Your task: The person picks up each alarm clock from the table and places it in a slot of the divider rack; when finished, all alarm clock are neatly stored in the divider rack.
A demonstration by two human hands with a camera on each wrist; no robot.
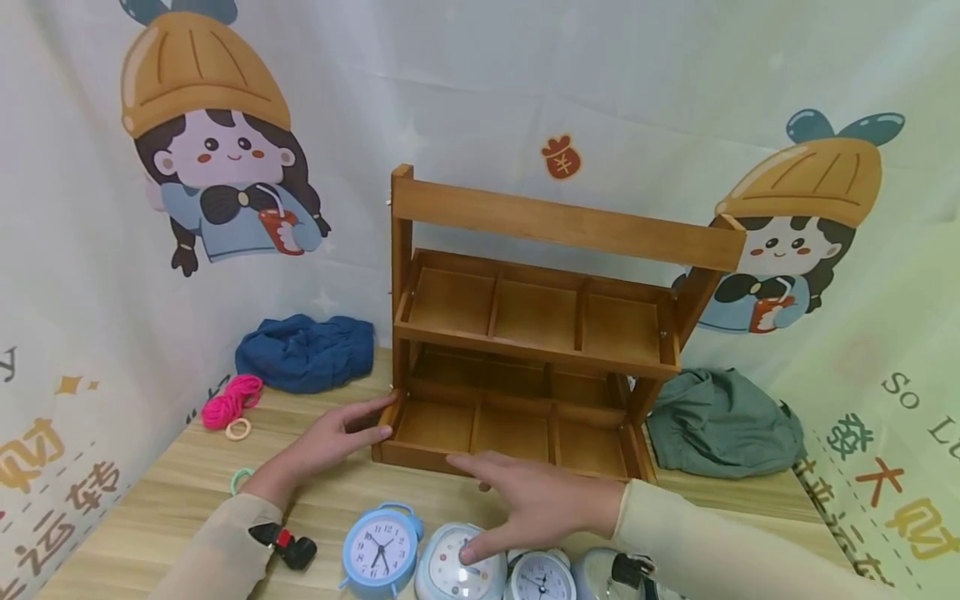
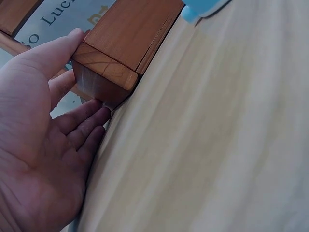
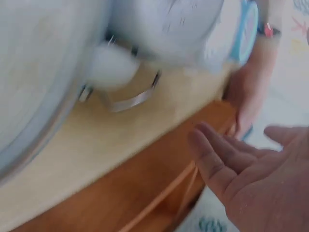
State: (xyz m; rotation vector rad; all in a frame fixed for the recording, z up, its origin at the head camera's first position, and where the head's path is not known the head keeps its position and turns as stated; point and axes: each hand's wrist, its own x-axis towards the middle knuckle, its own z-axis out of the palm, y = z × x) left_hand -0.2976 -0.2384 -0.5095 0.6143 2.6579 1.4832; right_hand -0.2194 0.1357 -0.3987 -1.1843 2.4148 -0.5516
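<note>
A brown two-tier wooden shelf (image 1: 536, 312) with divided compartments stands on the table. My left hand (image 1: 330, 442) touches its front left corner, thumb at the front and fingers along the side. In the left wrist view the left hand (image 2: 53, 111) has its fingertips against the corner (image 2: 106, 67) near the tabletop. My right hand (image 1: 536, 500) hovers in front of the shelf with fingers spread and nothing in them. Beneath it lie a white clock with a rounded shape (image 1: 461, 575), a small white alarm clock (image 1: 542, 579) and, further left, a blue alarm clock (image 1: 381, 550).
A blue cloth (image 1: 306, 354) lies left of the shelf, near pink cord (image 1: 231, 402) and a wooden ring (image 1: 238, 429). A grey-green cloth (image 1: 723, 425) sits to the right. Another rounded pale object (image 1: 596, 575) is partly hidden by the right sleeve. A printed curtain (image 1: 480, 100) hangs behind.
</note>
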